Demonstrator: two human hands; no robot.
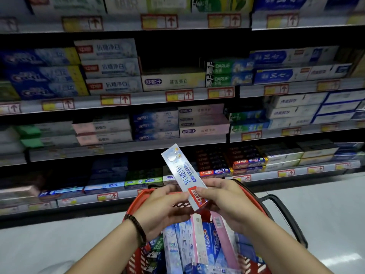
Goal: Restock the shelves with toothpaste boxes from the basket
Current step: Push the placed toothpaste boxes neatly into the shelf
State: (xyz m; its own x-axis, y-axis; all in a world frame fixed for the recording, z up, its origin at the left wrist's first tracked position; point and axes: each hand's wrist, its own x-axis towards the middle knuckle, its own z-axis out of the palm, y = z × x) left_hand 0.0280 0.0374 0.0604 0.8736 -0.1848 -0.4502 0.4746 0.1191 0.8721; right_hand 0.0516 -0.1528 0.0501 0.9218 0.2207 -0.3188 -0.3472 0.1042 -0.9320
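Held box: we hold one white-and-silver toothpaste box (182,175) with a red logo patch at its lower end. It sits low in the centre of the frame, tilted so that its far end leans toward the upper left, in front of the lower shelves.
Left hand: our left hand (162,208) is at the box's lower left edge. The thumb tip presses the side of the box near the red patch and the fingers curl underneath.
Right hand: our right hand (227,202) clamps the same lower end from the right, with the thumb on the red patch and the fingers wrapped behind it.
Hands together: the two hands meet on the bottom end of the box, nearly touching, while its upper two thirds stick out free above them.
Bracelet: a dark beaded bracelet (136,226) circles the left wrist.
Basket: a red basket (137,195) sits right below the hands at the bottom centre, with its black handle (284,216) swung out to the right.
Basket contents: more toothpaste boxes (177,248) stand packed on end inside, among them a blue Crest box (210,242) and a pink box (225,240).
Shelves: rows of shelves (126,147) fill the upper part of the frame, stacked with toothpaste boxes lying lengthwise.
Matching stack: three white boxes with the same red logo (110,66) are piled on the shelf at the upper left, well apart from the hands.
Price tags: red-framed tags with arrows (115,99) line the shelf edges.
Floor: pale glossy floor (316,204) shows at the right and lower left.
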